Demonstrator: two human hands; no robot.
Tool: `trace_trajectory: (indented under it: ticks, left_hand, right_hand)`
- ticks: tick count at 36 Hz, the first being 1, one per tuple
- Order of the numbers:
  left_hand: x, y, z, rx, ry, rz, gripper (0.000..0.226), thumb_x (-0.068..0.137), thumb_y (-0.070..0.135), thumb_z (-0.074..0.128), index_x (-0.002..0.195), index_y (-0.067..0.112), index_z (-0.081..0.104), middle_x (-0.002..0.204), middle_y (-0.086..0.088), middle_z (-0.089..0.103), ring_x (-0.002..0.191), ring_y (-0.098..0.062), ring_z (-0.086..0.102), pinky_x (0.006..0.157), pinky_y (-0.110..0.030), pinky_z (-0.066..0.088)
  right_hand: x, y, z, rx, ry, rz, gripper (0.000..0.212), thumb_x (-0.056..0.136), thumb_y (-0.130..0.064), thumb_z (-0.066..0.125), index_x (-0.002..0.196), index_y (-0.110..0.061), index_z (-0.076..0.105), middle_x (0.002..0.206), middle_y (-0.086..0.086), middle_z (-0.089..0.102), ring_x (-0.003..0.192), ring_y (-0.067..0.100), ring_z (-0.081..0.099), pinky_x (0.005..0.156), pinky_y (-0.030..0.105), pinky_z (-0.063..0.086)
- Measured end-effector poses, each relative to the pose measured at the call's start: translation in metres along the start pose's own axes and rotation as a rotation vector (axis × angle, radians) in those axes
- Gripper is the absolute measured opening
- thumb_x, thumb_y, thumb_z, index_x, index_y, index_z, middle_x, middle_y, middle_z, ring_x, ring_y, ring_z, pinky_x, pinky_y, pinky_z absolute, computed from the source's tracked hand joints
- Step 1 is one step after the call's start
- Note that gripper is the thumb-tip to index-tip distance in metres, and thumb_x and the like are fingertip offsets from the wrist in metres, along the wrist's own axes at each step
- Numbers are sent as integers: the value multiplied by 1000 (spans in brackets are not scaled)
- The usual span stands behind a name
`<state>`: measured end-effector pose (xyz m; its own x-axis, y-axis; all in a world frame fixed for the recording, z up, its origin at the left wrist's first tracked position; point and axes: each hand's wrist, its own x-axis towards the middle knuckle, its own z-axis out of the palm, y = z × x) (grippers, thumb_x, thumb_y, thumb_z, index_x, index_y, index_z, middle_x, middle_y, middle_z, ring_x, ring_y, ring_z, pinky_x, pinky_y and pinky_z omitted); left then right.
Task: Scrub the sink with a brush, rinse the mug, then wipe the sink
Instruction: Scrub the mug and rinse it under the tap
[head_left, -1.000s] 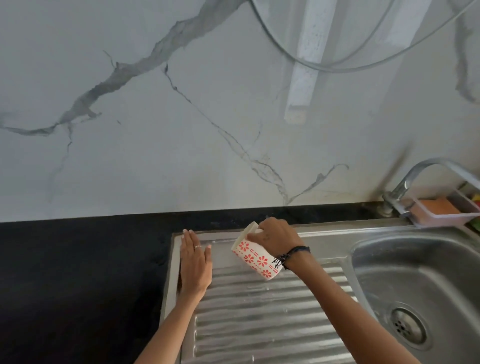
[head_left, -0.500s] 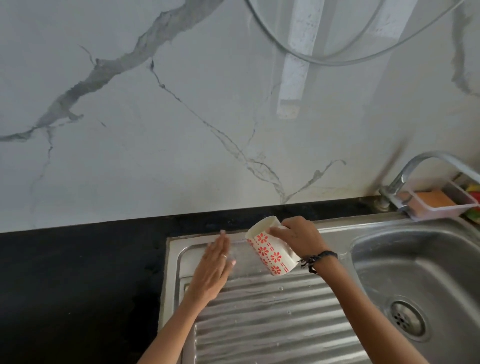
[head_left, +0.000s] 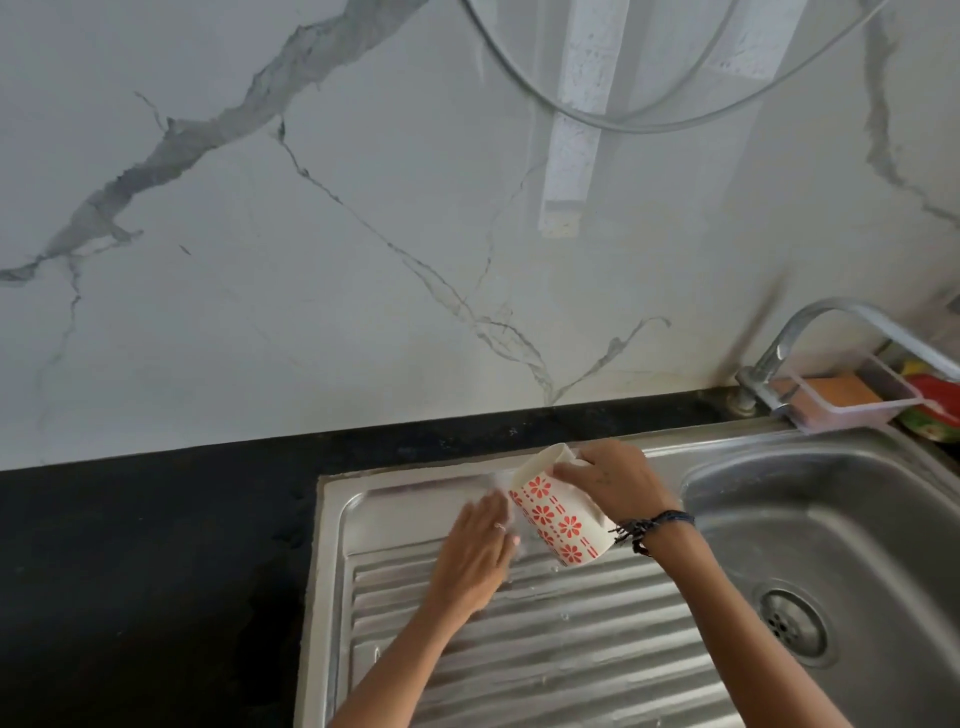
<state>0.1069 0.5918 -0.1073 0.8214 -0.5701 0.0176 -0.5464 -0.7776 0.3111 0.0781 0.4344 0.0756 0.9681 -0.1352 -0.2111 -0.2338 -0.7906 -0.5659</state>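
- Head view: since a second ago, the left hand has slid right from the drainboard's left edge and now lies flat, fingers straight, beside the mug.
- The right hand grips the red-flowered mug, tilted mouth-leftward over the drainboard, left of the sink basin.

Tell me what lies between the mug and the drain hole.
In the head view, the right hand and its forearm gripping the mug, then bare steel of the sink down to the drain hole.
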Motion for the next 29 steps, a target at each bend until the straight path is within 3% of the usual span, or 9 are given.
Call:
trace_trajectory:
  ticks: [2, 4, 9, 12, 15, 18, 20, 25, 29]
  left_hand:
    - [-2, 5, -2, 54, -9, 86, 69, 102, 38, -3, 134, 4, 48, 143, -12, 42, 131, -24, 44, 110, -41, 29]
    - [-10, 11, 3, 11, 44, 23, 57, 104, 33, 6, 139, 4, 41, 146, -14, 36, 134, -22, 40, 111, -40, 28]
    - [-31, -5, -2, -147, 259, -459, 82, 88, 62, -11, 147, 5, -8, 154, -14, -17, 144, -20, -11, 116, -33, -12]
    - [-32, -24, -14, -151, 318, -683, 95, 77, 70, -19, 143, 1, -13, 154, -19, -12, 145, -29, -7, 115, -34, -9]
    - [-18, -35, -19, -146, 319, -759, 100, 76, 71, -18, 143, -2, -10, 155, -22, -5, 145, -31, -3, 114, -35, -7]
    - [2, -23, -18, -127, 258, -692, 81, 95, 57, 14, 144, -2, -11, 154, -20, -13, 145, -30, -7, 116, -34, -6]
    - [17, -8, -12, -89, 196, -499, 75, 98, 48, 23, 145, -2, -10, 153, -19, -16, 144, -27, -11, 116, -32, -8]
    - [48, 25, 3, 13, -30, -17, 59, 101, 39, 11, 145, 7, -14, 154, -8, -18, 144, -17, -13, 113, -24, -12]
    - [32, 21, 5, -3, 97, -20, 70, 92, 51, -15, 146, 7, -3, 153, -9, -8, 145, -20, 3, 115, -24, -13]
  right_hand:
    - [-8, 8, -2, 45, 48, 0, 35, 94, -31, 51, 62, -18, 55, 62, -4, 57, 51, 6, 49, 50, 12, 35]
    - [-16, 16, -4, 122, 103, 7, 35, 94, -30, 52, 60, -22, 53, 60, -7, 56, 52, 5, 50, 51, 11, 37]
    - [-27, 33, -12, 207, 209, 42, 38, 93, -30, 53, 58, -17, 51, 58, -3, 53, 51, 10, 46, 52, 18, 36]
    - [-30, 41, -15, 226, 214, 73, 38, 93, -30, 55, 58, -15, 54, 58, 0, 56, 52, 12, 48, 53, 20, 38]
    - [-35, 48, -17, 224, 201, 94, 35, 92, -29, 54, 60, -17, 55, 61, 0, 59, 54, 13, 51, 55, 21, 40]
    - [-39, 58, -19, 223, 199, 126, 35, 92, -30, 55, 62, -13, 57, 65, 6, 61, 58, 17, 54, 59, 25, 41]
    - [-41, 65, -21, 214, 198, 142, 35, 92, -31, 55, 63, -10, 58, 66, 7, 62, 59, 18, 55, 58, 25, 42]
    - [-43, 72, -25, 161, 176, 147, 35, 93, -32, 54, 61, -17, 54, 60, -3, 59, 52, 9, 53, 52, 17, 41]
    - [-36, 69, -33, 99, 141, 134, 31, 93, -33, 53, 66, -19, 56, 67, -1, 64, 58, 11, 60, 55, 20, 46]
